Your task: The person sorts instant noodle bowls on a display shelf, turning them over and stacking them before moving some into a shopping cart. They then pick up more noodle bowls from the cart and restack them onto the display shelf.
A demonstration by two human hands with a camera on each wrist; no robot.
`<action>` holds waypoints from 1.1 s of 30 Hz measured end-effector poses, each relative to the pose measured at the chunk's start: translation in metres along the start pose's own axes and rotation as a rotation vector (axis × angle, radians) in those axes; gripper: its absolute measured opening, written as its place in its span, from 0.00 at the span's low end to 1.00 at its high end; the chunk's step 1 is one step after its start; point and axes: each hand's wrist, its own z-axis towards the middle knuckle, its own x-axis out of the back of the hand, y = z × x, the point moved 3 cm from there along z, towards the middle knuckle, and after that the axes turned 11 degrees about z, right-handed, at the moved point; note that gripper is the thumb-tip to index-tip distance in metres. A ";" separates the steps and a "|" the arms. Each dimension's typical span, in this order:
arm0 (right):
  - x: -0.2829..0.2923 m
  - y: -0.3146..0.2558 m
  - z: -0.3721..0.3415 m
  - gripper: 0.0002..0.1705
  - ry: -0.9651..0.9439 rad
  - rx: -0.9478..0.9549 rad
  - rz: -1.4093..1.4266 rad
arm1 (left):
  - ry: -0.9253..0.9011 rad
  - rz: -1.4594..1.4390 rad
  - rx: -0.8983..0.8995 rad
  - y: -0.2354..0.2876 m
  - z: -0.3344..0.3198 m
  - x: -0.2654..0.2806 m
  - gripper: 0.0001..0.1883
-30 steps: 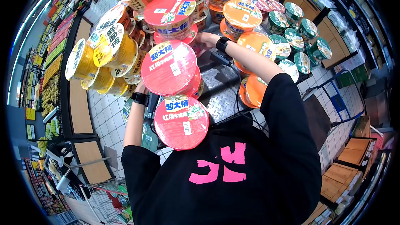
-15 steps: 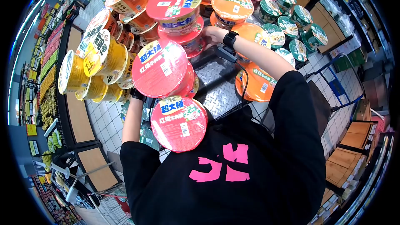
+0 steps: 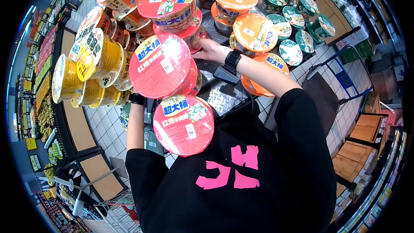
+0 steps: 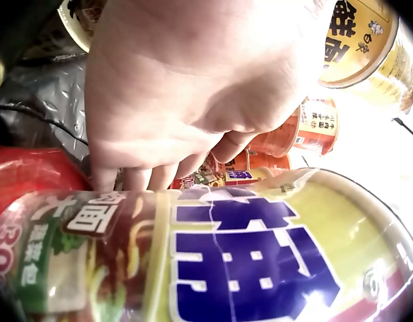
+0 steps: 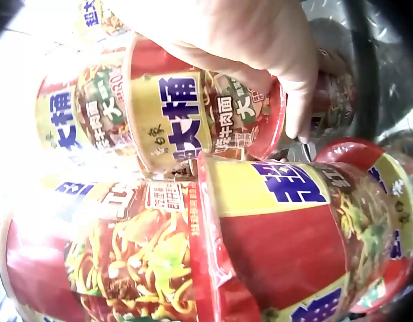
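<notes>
In the head view, the right hand [image 3: 211, 51] reaches to the side of stacked red noodle tubs [image 3: 168, 0], beside a nearer red-lidded tub [image 3: 160, 67]. In the right wrist view that hand [image 5: 260, 40] lies along a red-and-yellow tub [image 5: 169, 100], fingers extended at its rim; whether it bears any weight cannot be told. Behind the nearer red tubs, the left hand is hidden from the head view, only its wristband showing. The left wrist view has the left hand [image 4: 200, 80] with fingers extended down behind a tub [image 4: 247, 261], tips hidden. Another red tub [image 3: 184, 125] is against the dark shirt.
Yellow tubs [image 3: 101, 56] are piled at left, orange tubs [image 3: 254, 32] at right, green-lidded tubs [image 3: 293, 17] farther right. A metal tread-plate surface [image 3: 224, 97] shows between stacks. A blue-framed trolley [image 3: 345, 77] stands at right, a wire cart [image 3: 116, 213] at lower left.
The head view has shifted, with the piles now farther left. My right hand has come lower along the red stack, nearer the body. The left hand stays hidden behind the red tubs.
</notes>
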 end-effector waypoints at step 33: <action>0.006 -0.064 -0.021 0.31 0.284 0.168 -0.693 | -0.427 0.144 -0.145 -0.005 -0.057 0.044 0.28</action>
